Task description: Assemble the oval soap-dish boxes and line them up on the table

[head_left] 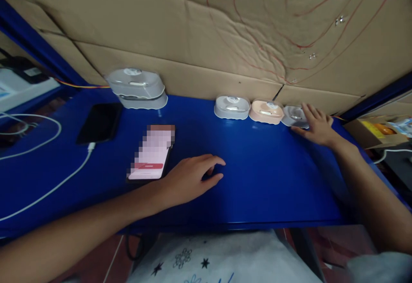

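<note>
Fingers [310, 114] of the right hand [322, 131] partly hide the rightmost gray container [291, 112].

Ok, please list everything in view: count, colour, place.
Stacked containers: apparently two, grey, back left
Grey containers: two, grey, back right
Peach container: one, peach, between them
Lit phone: one, pinkish screen, left
Dark phone: one, black, left
Cables: several, white, both sides
Device: one, black, far left
Block: one, white, beside it
Table: one, blue, centre
Cardboard: one, brown, behind
Box: one, brown, far right
Cloth: one, pale, lap
Left grip: one, bare, over table
Right grip: one, bare, by rightmost container
</note>
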`<action>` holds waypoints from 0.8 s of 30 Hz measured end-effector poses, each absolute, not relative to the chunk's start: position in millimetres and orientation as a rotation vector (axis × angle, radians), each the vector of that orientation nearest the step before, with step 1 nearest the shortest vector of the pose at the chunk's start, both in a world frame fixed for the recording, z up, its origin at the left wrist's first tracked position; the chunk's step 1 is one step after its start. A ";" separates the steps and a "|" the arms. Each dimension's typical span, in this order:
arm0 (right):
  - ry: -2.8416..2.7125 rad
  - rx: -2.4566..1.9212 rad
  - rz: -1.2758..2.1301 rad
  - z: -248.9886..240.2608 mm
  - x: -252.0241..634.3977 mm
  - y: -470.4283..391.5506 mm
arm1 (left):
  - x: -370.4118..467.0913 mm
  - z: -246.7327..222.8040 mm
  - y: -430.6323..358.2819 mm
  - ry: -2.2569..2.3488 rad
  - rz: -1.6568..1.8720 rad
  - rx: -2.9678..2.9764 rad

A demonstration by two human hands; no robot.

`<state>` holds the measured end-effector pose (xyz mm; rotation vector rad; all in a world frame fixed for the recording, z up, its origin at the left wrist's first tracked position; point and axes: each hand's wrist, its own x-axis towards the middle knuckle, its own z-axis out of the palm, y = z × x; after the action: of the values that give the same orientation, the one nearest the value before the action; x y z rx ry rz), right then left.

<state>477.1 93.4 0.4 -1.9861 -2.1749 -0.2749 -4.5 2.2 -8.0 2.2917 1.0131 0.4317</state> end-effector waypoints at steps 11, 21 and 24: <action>-2.585 -1.187 -0.051 3.8 269.7 144.7 | -5.4 -3.1 5.0 1.078 0.711 2.189; -2.331 -0.913 0.491 -9.1 291.4 30.0 | -5.0 -18.8 8.1 1.075 0.835 2.199; -2.259 -0.993 0.424 -18.1 294.0 49.0 | -5.9 -20.0 7.9 1.082 0.694 2.201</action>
<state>294.0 49.0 -18.1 -0.9927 -2.2592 0.4240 -5.9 7.9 -20.0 2.2011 1.0822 0.6945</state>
